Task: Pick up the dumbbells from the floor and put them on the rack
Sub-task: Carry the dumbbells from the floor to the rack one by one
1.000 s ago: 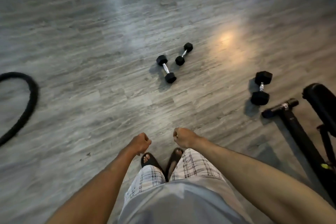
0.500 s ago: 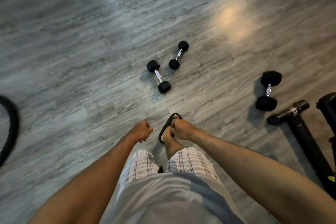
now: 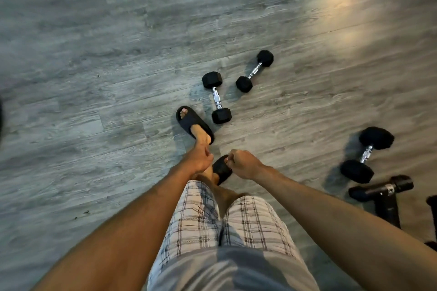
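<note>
Three black hex dumbbells with chrome handles lie on the grey plank floor. One small dumbbell (image 3: 216,97) is just ahead of my left foot, a second small dumbbell (image 3: 255,71) lies right of it, and a larger dumbbell (image 3: 367,155) rests at the right. My left hand (image 3: 200,159) and my right hand (image 3: 243,163) hang in front of me with fingers curled, holding nothing, a short way short of the small dumbbells. No rack is in view.
A black bench leg (image 3: 383,194) with its foot bar stands at the lower right, next to the larger dumbbell. My feet in black slides (image 3: 194,123) are on the floor near the closest dumbbell. Grey plank floor (image 3: 94,78) stretches to the left and ahead.
I have stepped forward with my left foot toward the small dumbbells, which now lie closer. The black rope at the left has slid out of view. My hands stay curled.
</note>
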Demonstrator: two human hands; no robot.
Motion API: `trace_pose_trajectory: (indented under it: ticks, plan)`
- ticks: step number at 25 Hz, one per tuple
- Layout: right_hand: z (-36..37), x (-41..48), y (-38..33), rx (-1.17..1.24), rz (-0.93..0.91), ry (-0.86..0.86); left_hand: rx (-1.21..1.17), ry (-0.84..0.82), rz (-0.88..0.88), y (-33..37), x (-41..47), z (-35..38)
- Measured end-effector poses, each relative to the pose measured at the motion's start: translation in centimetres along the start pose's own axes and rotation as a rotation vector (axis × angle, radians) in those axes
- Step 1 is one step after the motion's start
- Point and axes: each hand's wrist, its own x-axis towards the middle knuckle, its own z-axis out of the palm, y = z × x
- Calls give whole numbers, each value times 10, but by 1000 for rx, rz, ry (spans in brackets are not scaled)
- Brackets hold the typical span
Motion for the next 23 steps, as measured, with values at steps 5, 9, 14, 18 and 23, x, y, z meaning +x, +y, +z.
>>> trace_pose_trajectory:
  ticks: [5, 9, 14, 18, 23]
  plan:
    - [-37, 93, -8, 6, 65, -55, -137, -19, -72, 44, 92, -37]
    - [-73, 178, -13, 75, 73, -49, -221, 39, -110, 65, 167, -70]
    - [-95, 301, 5, 165, 114, -4, -371, 51, -283, 53, 293, -79]
    - [-71, 412, 48, 216, 190, 0, -696, 152, -408, 40, 412, -63]
    - [-15, 513, 87, 334, 296, -27, -864, 155, -433, 30, 526, -37]
